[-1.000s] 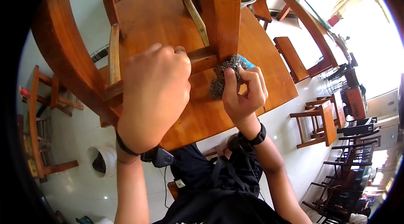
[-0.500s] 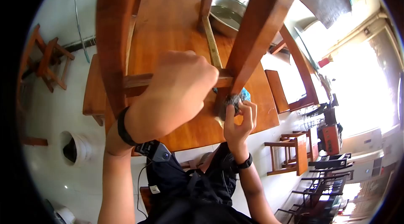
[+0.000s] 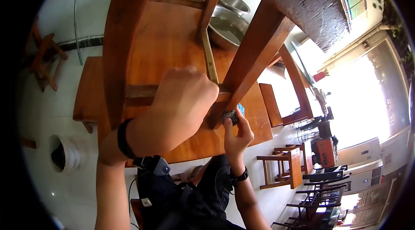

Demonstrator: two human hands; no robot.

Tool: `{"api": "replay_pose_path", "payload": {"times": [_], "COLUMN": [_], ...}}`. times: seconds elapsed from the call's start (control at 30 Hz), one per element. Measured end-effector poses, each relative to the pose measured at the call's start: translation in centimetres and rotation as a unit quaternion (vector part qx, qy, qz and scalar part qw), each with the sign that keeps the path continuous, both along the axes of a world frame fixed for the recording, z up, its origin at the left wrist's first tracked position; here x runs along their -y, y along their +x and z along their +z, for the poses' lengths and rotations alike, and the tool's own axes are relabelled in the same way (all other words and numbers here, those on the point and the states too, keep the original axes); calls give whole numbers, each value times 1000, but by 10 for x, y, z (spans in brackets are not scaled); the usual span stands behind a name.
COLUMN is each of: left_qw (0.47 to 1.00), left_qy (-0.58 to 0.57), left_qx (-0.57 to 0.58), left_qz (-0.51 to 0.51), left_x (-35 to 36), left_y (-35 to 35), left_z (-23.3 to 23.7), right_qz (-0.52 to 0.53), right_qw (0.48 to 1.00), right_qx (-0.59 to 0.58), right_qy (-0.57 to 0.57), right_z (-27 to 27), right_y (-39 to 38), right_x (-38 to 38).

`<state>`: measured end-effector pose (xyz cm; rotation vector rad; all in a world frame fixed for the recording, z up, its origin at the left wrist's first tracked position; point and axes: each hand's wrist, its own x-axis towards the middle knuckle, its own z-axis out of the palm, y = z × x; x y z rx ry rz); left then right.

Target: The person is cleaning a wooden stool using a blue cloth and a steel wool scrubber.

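Wooden frame (image 3: 258,48) is apparently rubbed, scrubber (image 3: 232,116) pinched in right hand (image 3: 238,138); grip of left hand (image 3: 183,100) cannot be told; steadiness is needed next.

From here I see the steel wool (image 3: 231,118) now bunched tightly in the right hand (image 3: 239,137); a second ago it spilled over the wooden leg's end (image 3: 217,119), which now shows just left of the grip.
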<state>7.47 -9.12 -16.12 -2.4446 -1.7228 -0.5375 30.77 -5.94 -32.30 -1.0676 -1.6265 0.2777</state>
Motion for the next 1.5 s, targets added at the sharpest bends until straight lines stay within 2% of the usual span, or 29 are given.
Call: {"api": "replay_pose_path", "payload": {"times": [0.03,0.13,0.3,0.4,0.6,0.67,0.7,0.77,0.87,0.93,1.0,1.03,1.13,1.27,1.33,1.43,1.5], "left_qw": [1000,1000,1000,1000,1000,1000,1000,1000,1000,999,998,997,997,999,999,998,999], "left_qy": [-4,-3,18,8,-6,-7,3,10,5,20,29,35,32,-20,-31,-29,-3], "left_qx": [-8,-9,12,6,7,10,10,11,5,-30,-38,-47,-39,-13,-2,-36,-33], "left_qz": [3,17,16,21,19,18,20,23,21,40,42,42,53,45,34,48,44], "left_x": [0,1,2,2,3,3,2,2,2,3,2,1,0,1,2,3,2], "left_y": [0,5,5,5,6,6,7,6,6,8,9,10,13,12,10,12,10], "left_z": [0,-1,-3,-1,1,0,-2,-2,-1,0,-3,-5,-8,-1,2,2,-2], "right_qz": [13,39,27,40,61,40,39,55,92,85,79,92,94,113,121,152,163], "right_qw": [998,998,1000,998,997,995,995,997,994,995,987,982,989,984,970,954,951], "right_qx": [-43,-46,5,13,41,27,26,-5,-53,-40,-60,-85,-67,-97,-132,-202,-206], "right_qy": [-37,-33,-15,-42,-4,82,83,60,11,-26,-130,-142,-92,-102,-162,-161,-164], "right_z": [3,14,17,10,8,15,22,53,49,25,13,19,32,28,24,28,34], "right_y": [-1,-3,-3,9,12,1,0,-8,-6,9,17,14,7,9,11,5,1], "right_x": [0,1,-3,-6,-9,-19,-23,-24,-20,-16,-15,-14,-15,-15,-15,-15,-17]}}
